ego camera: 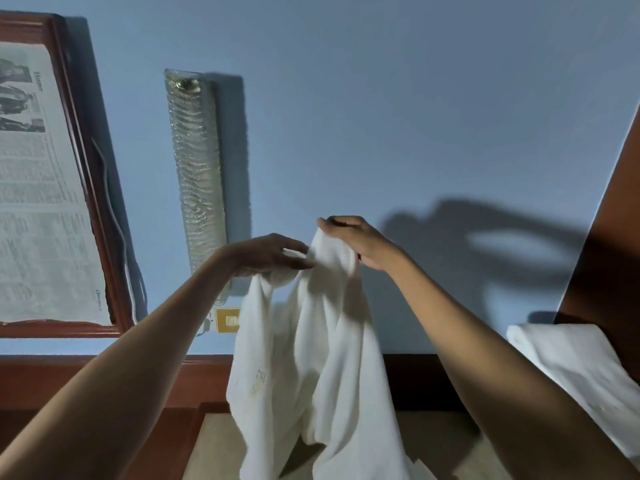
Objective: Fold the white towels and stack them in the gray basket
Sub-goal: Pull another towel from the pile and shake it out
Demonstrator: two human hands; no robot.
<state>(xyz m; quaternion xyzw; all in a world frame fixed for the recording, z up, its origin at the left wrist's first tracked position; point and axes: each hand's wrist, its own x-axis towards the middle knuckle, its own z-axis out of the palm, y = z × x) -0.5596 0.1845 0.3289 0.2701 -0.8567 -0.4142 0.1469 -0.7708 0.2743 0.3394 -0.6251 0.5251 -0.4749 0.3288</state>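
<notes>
A white towel hangs crumpled in the air in front of the blue wall, its lower end running out of the frame at the bottom. My right hand pinches its top edge, fingers curled over the cloth. Just to the left and slightly lower, my left hand grips the same upper edge, thumb and fingers closed around a fold. A second white towel lies at the right, partly behind my right forearm. The gray basket is out of view.
A wood-framed newspaper page hangs on the wall at left. A tall ribbed glass wall light is mounted beside it, with a yellow switch plate below. A brown wooden panel rises at the right. A beige surface lies below.
</notes>
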